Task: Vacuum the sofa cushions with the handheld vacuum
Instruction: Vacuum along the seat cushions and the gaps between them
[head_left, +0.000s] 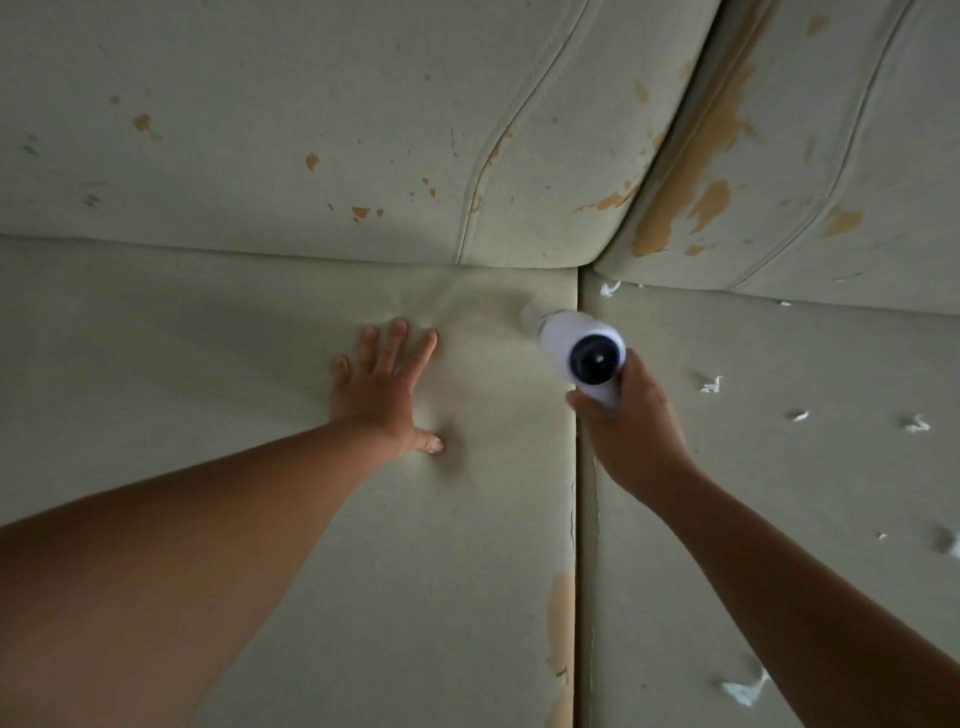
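My right hand (631, 431) grips the handle of a white handheld vacuum (582, 348) with a dark round rear end facing me. Its nozzle points down at the back right corner of the left seat cushion (260, 332), close to the gap between cushions. My left hand (387, 387) lies flat with fingers spread, pressing into the left seat cushion just left of the vacuum. The right seat cushion (753, 467) carries several small white scraps (710, 385).
Worn pale back cushions (311, 130) with peeling tan patches rise behind the seats. A dark gap (577, 493) runs between the two seat cushions. More white scraps lie near the front right (745, 688) and at the back corner (609, 288).
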